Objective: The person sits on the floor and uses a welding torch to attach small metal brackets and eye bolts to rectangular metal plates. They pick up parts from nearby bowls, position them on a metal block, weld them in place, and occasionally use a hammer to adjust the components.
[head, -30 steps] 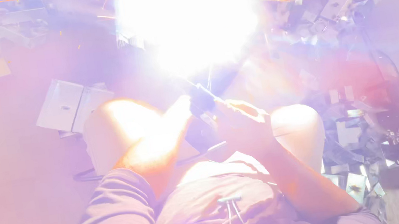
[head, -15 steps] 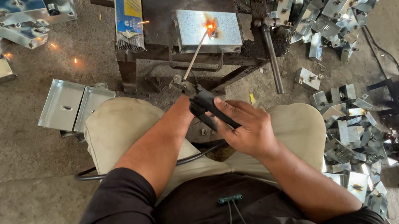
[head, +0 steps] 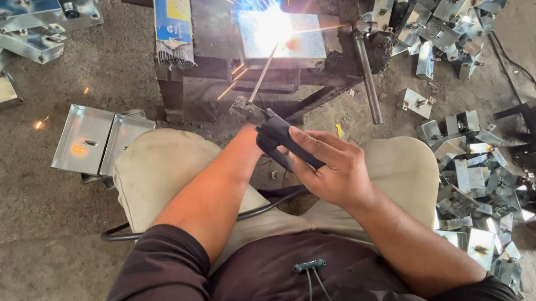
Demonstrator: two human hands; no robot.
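Right hand [head: 336, 169] grips black electrode holder [head: 280, 138], thin rod [head: 263, 75] sparking

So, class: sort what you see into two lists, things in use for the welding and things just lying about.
In use: right hand; black electrode holder; welding rod; metal plate.

Lying about: folded brackets; scrap pile; loose rods.

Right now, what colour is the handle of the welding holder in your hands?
Black, seen in the head view: the holder handle sits gripped in the right hand.
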